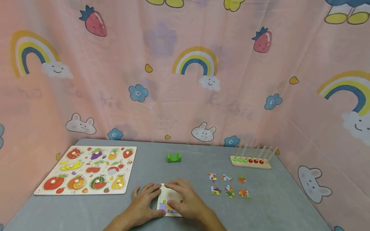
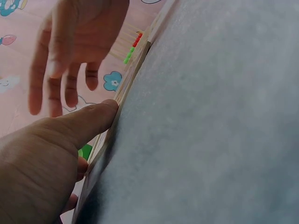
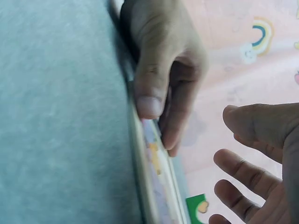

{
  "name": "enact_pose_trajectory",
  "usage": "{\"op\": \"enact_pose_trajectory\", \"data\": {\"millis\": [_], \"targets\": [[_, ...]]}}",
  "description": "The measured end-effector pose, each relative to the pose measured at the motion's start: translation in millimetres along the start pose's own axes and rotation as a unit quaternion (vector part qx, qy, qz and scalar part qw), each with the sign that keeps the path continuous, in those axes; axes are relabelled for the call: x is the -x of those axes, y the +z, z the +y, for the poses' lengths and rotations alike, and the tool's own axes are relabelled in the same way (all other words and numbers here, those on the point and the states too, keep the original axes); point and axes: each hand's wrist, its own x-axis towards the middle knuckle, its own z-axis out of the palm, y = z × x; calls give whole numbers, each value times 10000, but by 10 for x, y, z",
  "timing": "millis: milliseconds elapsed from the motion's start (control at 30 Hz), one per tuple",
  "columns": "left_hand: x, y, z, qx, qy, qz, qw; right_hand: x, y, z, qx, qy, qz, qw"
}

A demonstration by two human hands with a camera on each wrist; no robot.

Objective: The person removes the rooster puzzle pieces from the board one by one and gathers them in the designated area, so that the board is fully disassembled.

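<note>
A small wooden puzzle board (image 1: 169,193) lies flat on the table, with a picture strip of lilac and yellow along its near side. My left hand (image 1: 143,202) holds the board at its left side, thumb at the near corner and fingertips by the far corner. In the left wrist view, the thumb (image 2: 96,119) presses on the board's edge. Over the board's right part hovers my right hand (image 1: 186,200), fingers loosely spread and nothing between them. It hides much of that side. The right wrist view shows its fingers (image 3: 243,170) apart from the board.
Several loose jigsaw pieces (image 1: 226,177) lie in two rows right of the board. Behind it stands a green arched block (image 1: 174,158). A fruit puzzle (image 1: 95,189) lies at left; a wooden peg rack (image 1: 251,163) with green and red beads stands back right. A pink curtain (image 1: 185,106) surrounds the table.
</note>
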Motion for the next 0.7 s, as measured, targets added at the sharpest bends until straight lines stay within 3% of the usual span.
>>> {"op": "enact_pose_trajectory", "data": {"millis": [400, 700], "targets": [[15, 8, 7, 98, 73, 188, 9997, 67, 139, 91, 352, 244, -395, 9983], [10, 11, -10, 147, 45, 174, 9997, 70, 167, 92, 1038, 311, -731, 9914]]}}
